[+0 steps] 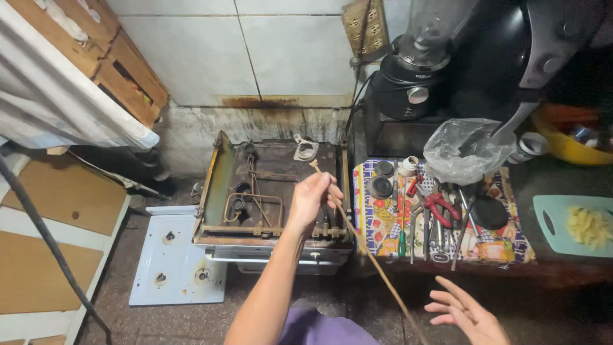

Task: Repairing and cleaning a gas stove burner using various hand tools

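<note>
**A:** What's cut off here?

**B:** The thin rod (357, 239) runs out of the bottom edge (far end unseen). Left hand (313, 198) is pinching its upper part over the opened stove (268, 191); right hand (466, 313) is spread, holding nothing.

**A:** Surroundings?

**B:** Tools (440, 217) on a patterned cloth (511, 246) on the desk (562, 271), stained tile wall (281, 51), white stove top (175, 255) on the floor (166, 322).
</note>
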